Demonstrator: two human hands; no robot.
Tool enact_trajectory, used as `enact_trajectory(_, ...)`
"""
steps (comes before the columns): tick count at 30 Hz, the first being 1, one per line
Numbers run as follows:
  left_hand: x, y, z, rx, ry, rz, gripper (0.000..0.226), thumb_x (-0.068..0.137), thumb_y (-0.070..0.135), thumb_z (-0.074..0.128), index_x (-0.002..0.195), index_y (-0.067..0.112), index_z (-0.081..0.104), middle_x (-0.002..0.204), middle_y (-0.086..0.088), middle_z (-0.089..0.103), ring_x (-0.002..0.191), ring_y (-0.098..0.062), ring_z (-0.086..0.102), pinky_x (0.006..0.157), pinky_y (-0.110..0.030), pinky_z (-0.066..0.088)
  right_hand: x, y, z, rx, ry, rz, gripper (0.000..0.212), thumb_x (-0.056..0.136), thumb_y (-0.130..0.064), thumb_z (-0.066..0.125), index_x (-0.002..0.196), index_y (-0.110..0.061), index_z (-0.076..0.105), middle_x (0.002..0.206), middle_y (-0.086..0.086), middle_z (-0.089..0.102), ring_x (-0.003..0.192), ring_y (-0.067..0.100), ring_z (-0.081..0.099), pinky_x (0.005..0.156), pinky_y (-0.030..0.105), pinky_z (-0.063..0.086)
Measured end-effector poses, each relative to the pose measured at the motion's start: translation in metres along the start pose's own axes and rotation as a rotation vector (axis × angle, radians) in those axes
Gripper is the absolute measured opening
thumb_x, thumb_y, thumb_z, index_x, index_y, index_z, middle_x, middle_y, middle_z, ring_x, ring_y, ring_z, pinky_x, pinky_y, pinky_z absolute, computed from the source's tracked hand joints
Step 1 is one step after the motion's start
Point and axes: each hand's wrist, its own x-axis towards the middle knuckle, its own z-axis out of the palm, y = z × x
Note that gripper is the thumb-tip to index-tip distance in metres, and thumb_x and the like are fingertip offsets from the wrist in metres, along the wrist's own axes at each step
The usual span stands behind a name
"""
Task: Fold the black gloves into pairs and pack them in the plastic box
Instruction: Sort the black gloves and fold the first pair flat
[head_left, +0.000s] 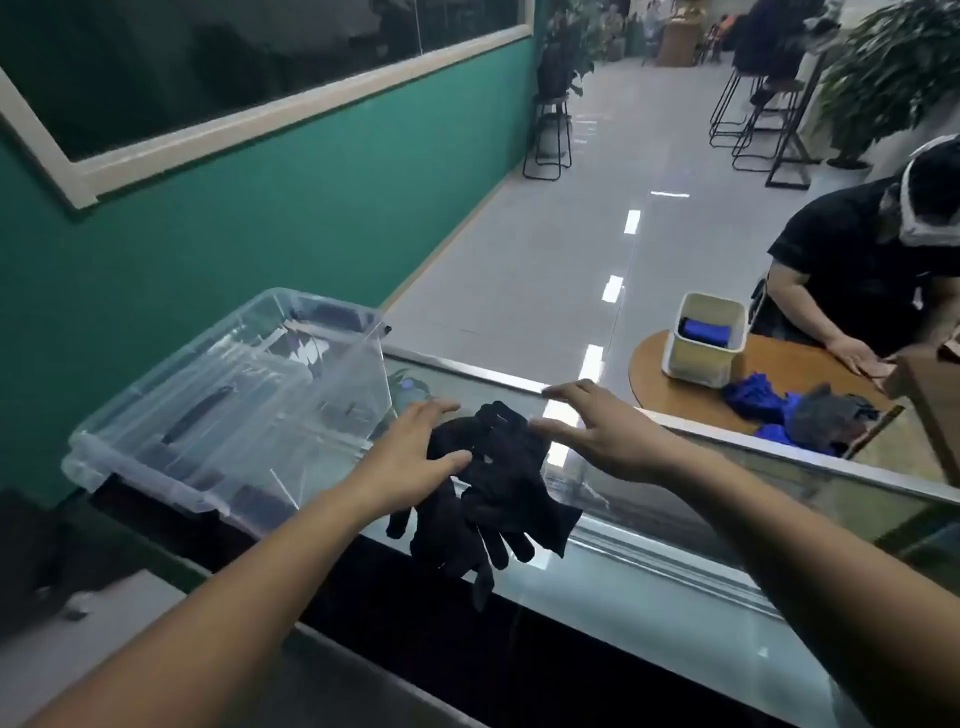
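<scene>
A loose heap of black gloves (493, 488) lies on the glass counter top (675, 597), with some fingers hanging over the near edge. My left hand (415, 457) hovers at the heap's left side, fingers spread, thumb touching the fabric. My right hand (592, 431) is spread just above the heap's right side and holds nothing. The clear plastic box (228, 410) stands left of the gloves, tilted, with its transparent lid raised; I cannot tell what it holds.
A green wall (260, 218) runs behind the box. Beyond the counter, a person in black sits at a round wooden table (779, 374) with a cream bin (706, 343) and blue cloths (763, 405). Stools and plants stand farther back.
</scene>
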Motion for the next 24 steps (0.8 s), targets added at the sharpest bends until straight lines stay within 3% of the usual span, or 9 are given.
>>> enact_trajectory(2,0.001,-0.003,0.012,-0.003,-0.008,0.007,0.065,0.1,0.046,0.071,0.158,0.038,0.043,0.159,0.01,0.044,0.15,-0.012,0.043,0.123,-0.031,0.035,-0.002,0.007,0.011,-0.005,-0.01,0.02,0.08,0.096,-0.077,0.051,0.158,-0.027,0.048,0.162,-0.001,0.047,0.149,0.019,0.043,0.12,0.038,0.037)
enact_trajectory(6,-0.006,-0.018,0.049,0.015,0.05,0.013,0.063,0.095,0.053,0.067,0.153,0.038,0.048,0.153,0.016,0.046,0.148,-0.011,0.044,0.125,-0.041,0.038,-0.012,0.03,0.049,0.029,-0.011,0.05,0.067,0.099,-0.07,0.056,0.153,-0.03,0.051,0.154,-0.003,0.052,0.145,0.017,0.046,0.116,0.036,0.039)
enact_trajectory(9,-0.011,-0.023,0.073,0.031,0.149,0.05,0.056,0.096,0.051,0.068,0.149,0.036,0.054,0.154,0.017,0.046,0.148,-0.009,0.042,0.122,-0.037,0.031,-0.024,0.043,0.076,0.033,0.043,0.057,0.069,0.098,-0.067,0.06,0.155,-0.031,0.048,0.152,-0.004,0.053,0.143,0.017,0.047,0.117,0.039,0.041)
enact_trajectory(13,-0.018,-0.032,0.098,0.021,0.28,0.115,0.051,0.096,0.053,0.06,0.143,0.034,0.058,0.152,0.018,0.051,0.15,-0.007,0.04,0.117,-0.031,0.024,-0.037,0.054,0.11,0.007,0.144,0.051,0.063,0.098,-0.06,0.065,0.152,-0.029,0.052,0.148,-0.005,0.055,0.14,0.019,0.047,0.114,0.034,0.04)
enact_trajectory(17,-0.023,-0.042,0.116,0.006,0.384,0.186,0.045,0.098,0.05,0.058,0.139,0.032,0.06,0.148,0.019,0.056,0.151,-0.006,0.042,0.12,-0.031,0.024,-0.045,0.058,0.135,-0.023,0.262,0.075,0.059,0.1,-0.053,0.067,0.15,-0.025,0.056,0.147,-0.004,0.055,0.138,0.018,0.044,0.109,0.027,0.033)
enact_trajectory(24,-0.027,-0.055,0.12,-0.061,0.466,0.237,0.038,0.098,0.042,0.061,0.134,0.031,0.062,0.141,0.019,0.061,0.148,-0.005,0.046,0.121,-0.037,0.029,-0.05,0.062,0.151,-0.069,0.373,0.026,0.045,0.1,-0.048,0.069,0.135,-0.02,0.068,0.133,-0.004,0.063,0.126,0.016,0.05,0.109,0.033,0.039)
